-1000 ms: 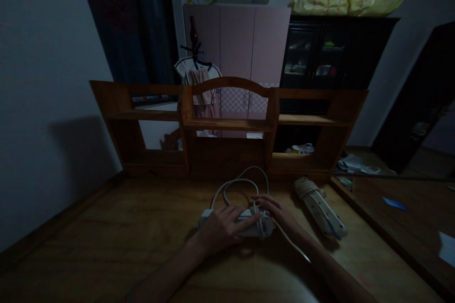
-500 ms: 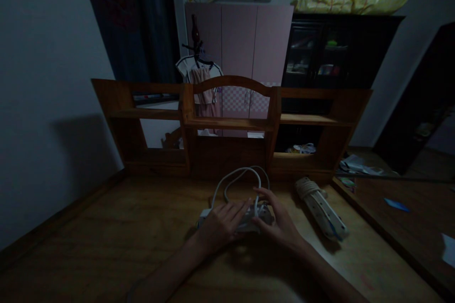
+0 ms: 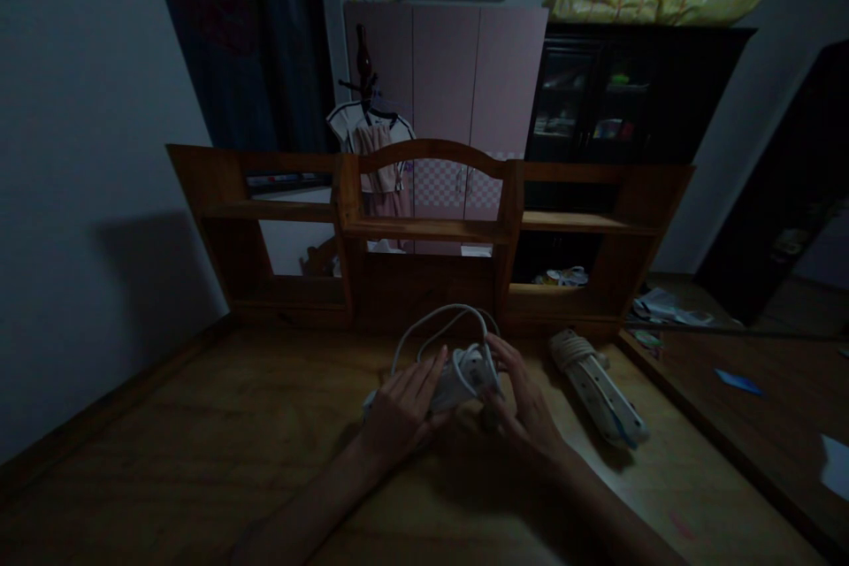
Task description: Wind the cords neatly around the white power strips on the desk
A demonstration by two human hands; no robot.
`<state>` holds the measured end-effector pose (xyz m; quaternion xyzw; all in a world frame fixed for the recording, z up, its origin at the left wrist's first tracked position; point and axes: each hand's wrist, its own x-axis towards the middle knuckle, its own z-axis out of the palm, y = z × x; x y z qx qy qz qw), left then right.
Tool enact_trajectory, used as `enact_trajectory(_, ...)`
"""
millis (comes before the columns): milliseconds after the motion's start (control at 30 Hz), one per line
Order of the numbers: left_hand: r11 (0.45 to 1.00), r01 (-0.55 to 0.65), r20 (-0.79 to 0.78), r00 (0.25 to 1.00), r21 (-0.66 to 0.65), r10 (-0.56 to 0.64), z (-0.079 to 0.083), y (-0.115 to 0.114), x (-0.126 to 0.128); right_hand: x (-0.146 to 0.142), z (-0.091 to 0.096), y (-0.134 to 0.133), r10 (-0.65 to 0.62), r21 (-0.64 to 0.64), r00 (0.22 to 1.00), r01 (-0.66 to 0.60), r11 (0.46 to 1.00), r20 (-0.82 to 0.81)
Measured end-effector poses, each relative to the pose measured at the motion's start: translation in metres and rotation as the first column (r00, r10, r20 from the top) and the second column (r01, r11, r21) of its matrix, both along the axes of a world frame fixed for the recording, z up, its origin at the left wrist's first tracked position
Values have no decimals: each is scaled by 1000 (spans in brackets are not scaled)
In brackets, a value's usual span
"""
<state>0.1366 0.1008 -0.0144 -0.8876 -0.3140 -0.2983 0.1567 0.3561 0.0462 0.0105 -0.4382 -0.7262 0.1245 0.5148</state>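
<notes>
A white power strip (image 3: pixel 452 391) lies between my hands, just above or on the wooden desk (image 3: pixel 265 424); I cannot tell which. My left hand (image 3: pixel 403 411) is wrapped over its left part, thumb in front and fingers behind. At the strip's right end, my right hand (image 3: pixel 527 416) has its fingers bent around the white cord (image 3: pixel 472 311). One turn of that cord crosses the strip's right end, and a loose loop arches up behind it. To the right lies a second power strip (image 3: pixel 603 398) with its cord wound around its far end.
A wooden shelf unit (image 3: pixel 428 230) stands along the desk's back edge. The wall (image 3: pixel 99 150) borders the left side. Right of the desk, a lower brown surface (image 3: pixel 736 424) carries a blue card (image 3: pixel 738 381) and a white paper (image 3: pixel 836 464).
The strip's right end has lifted and tilted, and the cord now loops across it. My right hand has shifted slightly right. My left hand still grips the strip.
</notes>
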Motion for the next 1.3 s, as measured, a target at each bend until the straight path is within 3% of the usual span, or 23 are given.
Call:
enact_trajectory(233, 998, 0, 38, 999, 57, -2, -1, 1, -3, 13, -8, 11, -142, -166, 971, 110, 980, -193)
enact_trajectory(367, 997, 19, 47, 999, 77, -22, 0, 0, -1, 16, -11, 13, -67, -266, 951, -17, 964, -301)
enact_trajectory(567, 999, 22, 25, 999, 49, -23, 3, -1, -1, 13, -7, 15, 14, -358, 840, -246, 901, -542)
enact_trajectory(767, 992, 72, -35, 997, 102, -69, 6, -3, 0, 21, -11, 23, -34, -347, 722, -290, 892, -691)
enact_trajectory(1067, 996, -3, -136, 991, 90, 16, 8, -2, 2, 35, -24, 34, -54, -231, 398, -412, 882, -916)
enact_trajectory(1300, 997, -75, -149, 986, -6, 73, 8, -1, 2, 39, -20, 35, -110, -237, 324, -384, 892, -940)
